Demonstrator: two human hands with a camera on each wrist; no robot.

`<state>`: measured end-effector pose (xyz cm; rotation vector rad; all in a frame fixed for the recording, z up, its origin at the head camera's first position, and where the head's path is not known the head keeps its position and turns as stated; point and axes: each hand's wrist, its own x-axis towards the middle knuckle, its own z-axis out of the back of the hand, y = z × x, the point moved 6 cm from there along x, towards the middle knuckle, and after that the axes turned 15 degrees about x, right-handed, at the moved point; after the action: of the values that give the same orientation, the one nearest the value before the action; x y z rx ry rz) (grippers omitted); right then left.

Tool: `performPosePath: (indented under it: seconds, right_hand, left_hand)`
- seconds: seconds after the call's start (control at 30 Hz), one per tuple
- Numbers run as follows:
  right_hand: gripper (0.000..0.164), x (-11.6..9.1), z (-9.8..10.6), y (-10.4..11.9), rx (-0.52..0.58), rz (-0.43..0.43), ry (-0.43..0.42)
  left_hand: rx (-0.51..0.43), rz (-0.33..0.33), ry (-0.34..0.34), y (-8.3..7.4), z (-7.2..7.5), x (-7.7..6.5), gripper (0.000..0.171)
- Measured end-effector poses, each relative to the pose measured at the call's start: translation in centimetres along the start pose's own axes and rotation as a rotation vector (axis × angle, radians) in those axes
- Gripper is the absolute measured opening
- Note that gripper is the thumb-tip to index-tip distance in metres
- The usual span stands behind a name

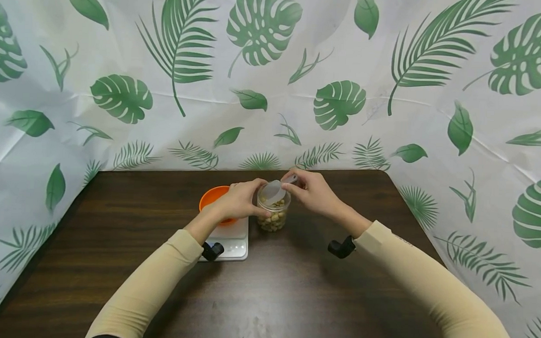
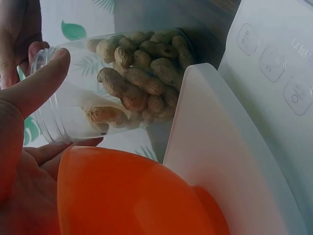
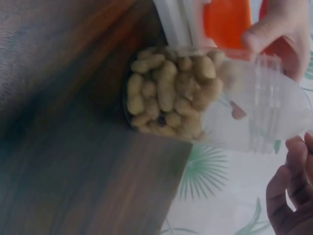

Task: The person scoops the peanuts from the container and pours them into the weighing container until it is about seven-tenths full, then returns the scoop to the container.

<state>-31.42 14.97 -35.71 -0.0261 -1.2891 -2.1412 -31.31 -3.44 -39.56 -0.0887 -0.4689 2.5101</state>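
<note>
A clear round jar (image 2: 55, 115) partly filled with unshelled peanuts (image 1: 273, 222) stands upright on the table. My left hand (image 1: 239, 199) grips the jar near its neck, the thumb on the near side and fingers around the back. Above, my right hand (image 1: 316, 193) pinches the handle of a translucent scoop (image 1: 273, 191). The scoop's bowl dips into the jar's mouth and lies above the peanuts. To the left, an orange bowl (image 1: 210, 196) sits on a white kitchen scale (image 1: 235, 251). My left wrist passes over the bowl and hides part of it.
The dark wood table (image 1: 284, 299) stretches to both sides and toward me. A white curtain (image 1: 290, 105) with green leaf prints hangs behind its far edge and along the sides. In the left wrist view, the scale's buttons (image 2: 272, 63) show.
</note>
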Motion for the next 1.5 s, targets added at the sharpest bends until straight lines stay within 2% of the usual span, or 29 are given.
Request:
performPosePath:
  seconds: [0.4, 0.77, 0.87, 1.13, 1.37, 1.5]
  right_hand:
    - [0.018, -1.3, -0.2, -1.3, 0.113, -0.064, -0.073]
    - [0.023, -1.8, -0.1, -2.4, 0.198, -0.091, -0.085]
    - [0.024, -1.9, -0.1, -2.0, 0.213, -0.088, -0.09]
    - [0.022, -2.5, 0.3, 1.2, 0.258, -0.098, -0.102]
    - [0.023, -2.3, 0.4, -2.6, 0.318, -0.107, -0.126]
    - [0.022, -2.4, 0.6, -3.1, 0.332, -0.099, -0.13]
  left_hand:
    - [0.012, 0.002, -0.002, -0.2, 0.0, 0.0, 0.083]
    - [0.027, 0.015, -0.01, -0.3, -0.3, 0.3, 0.088]
    - [0.025, 0.013, -0.011, -0.2, -0.3, 0.4, 0.087]
    - [0.004, 0.013, -0.014, -0.2, -0.2, 0.2, 0.086]
    - [0.005, 0.019, -0.015, -0.2, -0.2, 0.3, 0.085]
    - [0.009, 0.02, -0.016, -0.1, -0.2, 0.3, 0.085]
